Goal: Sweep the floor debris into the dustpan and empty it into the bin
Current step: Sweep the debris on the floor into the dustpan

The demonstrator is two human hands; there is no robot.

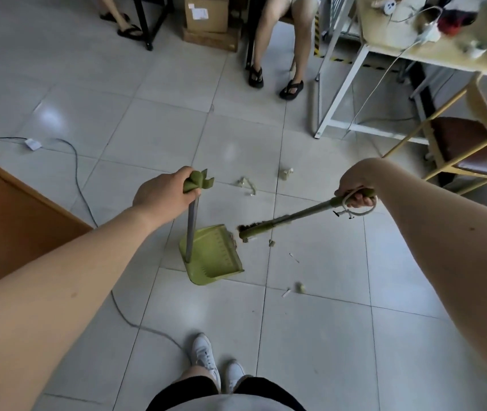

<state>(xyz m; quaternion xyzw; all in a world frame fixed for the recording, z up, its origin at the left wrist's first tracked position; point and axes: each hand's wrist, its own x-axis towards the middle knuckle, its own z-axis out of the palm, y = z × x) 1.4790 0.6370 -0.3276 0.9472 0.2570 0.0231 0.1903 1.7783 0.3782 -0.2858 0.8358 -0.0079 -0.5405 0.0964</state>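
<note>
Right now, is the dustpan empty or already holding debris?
Nearly empty: the dustpan tray looks bare, apart from a brownish bit at its lip by the broom head.

No text can be read; the white shipping label (198, 11) on the cardboard box (218, 17) is too blurred.

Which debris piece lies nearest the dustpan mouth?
The scrap beneath the broom head, just off the dustpan lip; the other pieces lie scattered farther away.
</note>
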